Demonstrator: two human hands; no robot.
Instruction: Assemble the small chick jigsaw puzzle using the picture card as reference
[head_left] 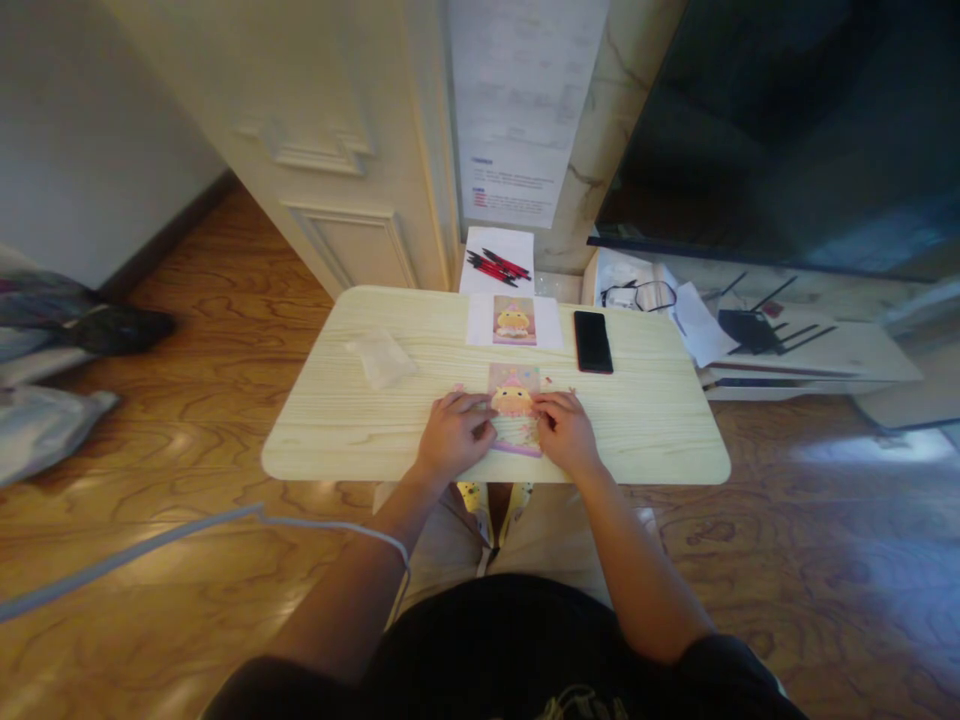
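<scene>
A pink card with a yellow cartoon figure point(514, 380) lies on the pale wooden table point(645, 430), between my two hands. My left hand point(457, 432) rests at its left side, fingers bent and fingertips closed on the card near the figure. From the other side, the curled fingers of my right hand point(562, 425) meet the card at the figure's right edge. My fingers partly cover the lower half of the card. Small pink cut-out pieces point(572, 393) lie beside the hands. Behind, a similar cartoon picture point(514, 320) lies on white paper point(551, 325).
A black phone point(593, 342) lies at the table's back right, and a translucent plastic sleeve point(382, 358) at the left. Red and black pens point(499, 268) sit on paper beyond the back edge. A grey cable point(150, 550) crosses the lower left. A router point(750, 330) stands right.
</scene>
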